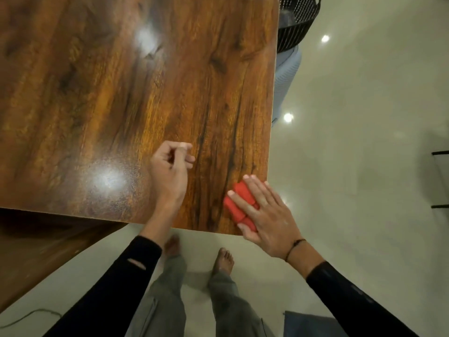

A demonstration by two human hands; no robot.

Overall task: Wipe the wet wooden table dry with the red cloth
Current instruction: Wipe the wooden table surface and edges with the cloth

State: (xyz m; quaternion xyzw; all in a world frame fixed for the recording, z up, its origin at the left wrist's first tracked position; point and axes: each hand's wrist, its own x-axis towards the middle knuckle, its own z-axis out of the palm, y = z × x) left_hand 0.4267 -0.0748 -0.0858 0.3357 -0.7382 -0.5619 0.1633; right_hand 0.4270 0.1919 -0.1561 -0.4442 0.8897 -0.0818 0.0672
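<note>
The wooden table (121,93) fills the upper left, glossy with light glare on its top. A folded red cloth (237,205) lies at the table's near right corner. My right hand (264,215) presses flat on the cloth with fingers spread, covering most of it. My left hand (170,171) rests on the table to the left of the cloth, fingers loosely curled, holding nothing.
The table's right edge (273,117) and near edge (97,215) border pale tiled floor (364,166). A black wire basket (296,23) on a light blue object stands beyond the right edge. A lower wooden surface (36,251) sits at the left. My bare feet (222,260) stand below.
</note>
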